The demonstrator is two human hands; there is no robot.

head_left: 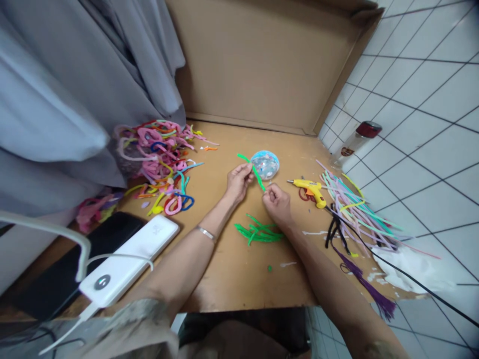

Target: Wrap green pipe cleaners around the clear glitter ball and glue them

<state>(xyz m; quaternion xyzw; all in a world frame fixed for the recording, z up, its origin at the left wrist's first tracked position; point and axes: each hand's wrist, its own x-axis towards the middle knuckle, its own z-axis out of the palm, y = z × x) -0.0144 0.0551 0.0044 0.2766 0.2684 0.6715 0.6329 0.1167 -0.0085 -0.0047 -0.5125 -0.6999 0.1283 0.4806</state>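
Observation:
Between my two hands stretches a green pipe cleaner (258, 175), its far end sticking out past my left fingers. My left hand (240, 181) pinches it near that far end. My right hand (277, 202) is closed around the near end, with the fingers curled in. Just behind the pipe cleaner is a small round dish with a blue rim (275, 158); its contents are too small to make out. Below my hands lies a loose pile of green pipe cleaner pieces (258, 233) on the table.
A yellow glue gun (312, 189) lies right of the dish, its black cord trailing rightward. Pastel pipe cleaners (352, 207) and a purple tassel (368, 286) are farther right. Colourful pipe cleaners (160, 149) heap at left, near a white power bank (129, 259). A bottle (355, 142) stands by the tiles.

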